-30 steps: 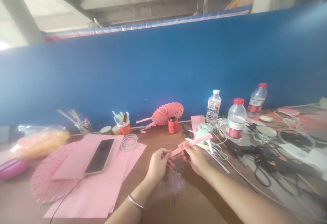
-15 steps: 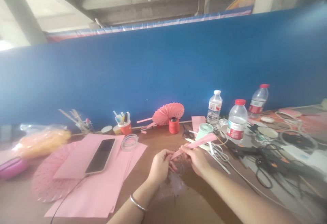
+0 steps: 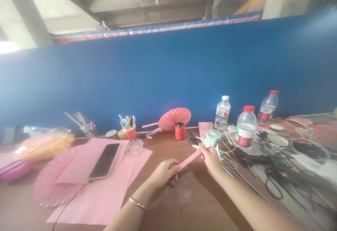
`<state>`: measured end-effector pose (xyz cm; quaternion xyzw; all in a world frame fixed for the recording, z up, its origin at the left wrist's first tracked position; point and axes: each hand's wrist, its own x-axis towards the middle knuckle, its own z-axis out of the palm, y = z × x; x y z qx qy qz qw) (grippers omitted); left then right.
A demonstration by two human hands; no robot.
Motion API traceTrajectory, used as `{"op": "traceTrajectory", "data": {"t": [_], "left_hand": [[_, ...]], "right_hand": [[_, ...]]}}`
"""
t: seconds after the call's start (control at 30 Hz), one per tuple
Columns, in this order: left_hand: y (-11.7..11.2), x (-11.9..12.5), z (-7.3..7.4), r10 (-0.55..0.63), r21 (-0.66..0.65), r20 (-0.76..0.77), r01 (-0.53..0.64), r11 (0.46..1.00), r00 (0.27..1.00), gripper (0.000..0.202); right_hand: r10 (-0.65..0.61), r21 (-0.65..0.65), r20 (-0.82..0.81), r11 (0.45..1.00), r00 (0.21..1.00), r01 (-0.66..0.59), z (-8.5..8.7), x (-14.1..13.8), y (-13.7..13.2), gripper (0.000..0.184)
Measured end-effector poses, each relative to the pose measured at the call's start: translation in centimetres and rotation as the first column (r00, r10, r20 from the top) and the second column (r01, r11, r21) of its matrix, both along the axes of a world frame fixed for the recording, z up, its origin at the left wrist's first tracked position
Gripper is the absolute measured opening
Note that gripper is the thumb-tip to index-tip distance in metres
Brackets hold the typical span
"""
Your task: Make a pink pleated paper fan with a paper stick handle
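A narrow pink folded paper strip (image 3: 191, 158) stretches between my two hands above the brown table. My left hand (image 3: 166, 171) has its fingers closed round the lower left end. Up at the other end, my right hand (image 3: 210, 158) pinches the strip between thumb and fingers, close in front of a mint-green handheld fan (image 3: 212, 137). Dark specks lie on the tabletop beneath the strip. Behind it stands a red jar (image 3: 180, 131) with a dark top, and a pleated pink paper fan (image 3: 173, 118) rests at the back against the blue partition.
Left of me lie pink paper sheets (image 3: 105, 203) with a phone (image 3: 104, 160) and a coil of clear tubing (image 3: 134, 147) on top. An orange cup of pens (image 3: 130, 132) stands behind. To the right are water bottles (image 3: 245, 127), cables (image 3: 273, 182) and black scissors (image 3: 194, 139).
My right hand has slid outward and up to the strip's far end, so more of the strip shows between the hands. My left hand has shifted slightly left and down.
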<state>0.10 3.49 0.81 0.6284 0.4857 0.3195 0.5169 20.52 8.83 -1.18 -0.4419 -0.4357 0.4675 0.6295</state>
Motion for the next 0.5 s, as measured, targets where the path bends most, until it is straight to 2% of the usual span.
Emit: {"op": "traceTrajectory", "data": {"t": [0.1, 0.17, 0.2, 0.27, 0.33, 0.4, 0.5], "left_hand": [[-0.3, 0.5, 0.3, -0.084, -0.036, -0.026, 0.083, 0.996, 0.996, 0.026], [-0.5, 0.9, 0.2, -0.057, -0.035, -0.029, 0.056, 0.998, 0.998, 0.029], [-0.5, 1.0, 0.2, -0.033, -0.038, -0.027, 0.032, 0.999, 0.999, 0.032], [-0.6, 1.3, 0.2, 0.004, -0.048, -0.018, -0.004, 0.999, 1.000, 0.038], [-0.7, 1.5, 0.4, 0.006, -0.067, -0.008, -0.006, 0.998, 1.000, 0.041], [-0.7, 1.5, 0.6, -0.010, -0.080, -0.007, 0.009, 0.997, 1.000, 0.038], [-0.7, 1.3, 0.7, -0.008, -0.088, -0.027, 0.006, 0.996, 1.000, 0.030]], "right_hand": [[0.025, -0.007, -0.051, 1.000, 0.998, -0.026, 0.2, -1.0, -0.7, 0.043], [0.090, -0.009, -0.085, 0.996, 0.992, -0.091, 0.5, -1.9, -1.4, 0.039], [0.154, -0.009, -0.085, 0.988, 0.984, -0.155, 0.7, -2.4, -1.9, 0.037], [0.372, -0.011, -0.029, 0.928, 0.928, -0.372, 1.0, -3.3, -3.0, 0.031], [0.473, -0.009, 0.053, 0.881, 0.879, -0.473, 1.1, -4.0, -3.7, 0.027], [0.428, 0.005, 0.095, 0.903, 0.899, -0.430, 1.2, -4.0, -3.8, 0.029], [0.303, 0.023, 0.074, 0.952, 0.950, -0.305, 1.1, -2.9, -2.6, 0.035]]}}
